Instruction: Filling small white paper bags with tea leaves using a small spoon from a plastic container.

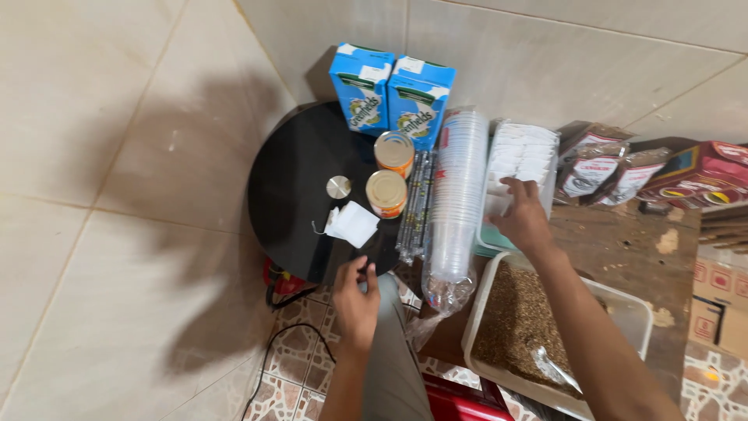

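Observation:
My right hand (523,217) reaches into a small tub of white filter bags (520,154), its fingers pinching one bag at the front of the row. My left hand (355,298) hovers at the near edge of a round black tabletop (292,187), fingers loosely curled and holding nothing. Just beyond the left hand, a white bag with a string (351,223) lies on the black top. A sleeve of stacked clear plastic cups (458,195) lies between the two hands.
Two blue cartons (392,92) stand at the back against the tiled wall. Two tins (389,173), a small metal lid (338,187) and a pack of straws (419,203) sit on the black top. A white tub of brown loose leaves (520,323) and several foil packets (608,173) lie right.

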